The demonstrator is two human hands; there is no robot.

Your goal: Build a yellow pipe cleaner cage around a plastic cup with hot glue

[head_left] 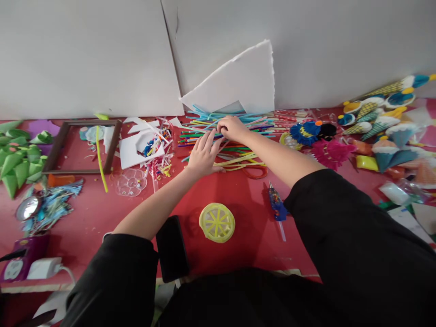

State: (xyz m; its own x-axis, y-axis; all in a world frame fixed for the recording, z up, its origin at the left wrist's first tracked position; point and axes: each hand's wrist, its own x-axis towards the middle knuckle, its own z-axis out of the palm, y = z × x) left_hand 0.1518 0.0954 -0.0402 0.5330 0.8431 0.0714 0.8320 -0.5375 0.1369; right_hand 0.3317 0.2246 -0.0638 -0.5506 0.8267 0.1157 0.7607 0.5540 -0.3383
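A pile of colourful pipe cleaners (194,136) lies in front of me by the wall. My left hand (201,156) rests on it, open, its fingers stretched out over the stems. Just beyond and to the right, my right hand (233,128) is closed, fingers curled down into the pile; what they grip is hidden. Closer to me, a round yellow lemon slice shape (217,222) with spokes lies flat on the red table (235,190). Orange-handled scissors (257,172) are partly covered by yellow stems.
A blue glue gun (277,206) lies to the right, a black phone (172,250) to the left. Further left are a brown frame (47,156), white foam scraps (127,152) and green paper pieces (20,168). Pompom-like crafts (330,152) and cone-shaped crafts (381,122) crowd the right.
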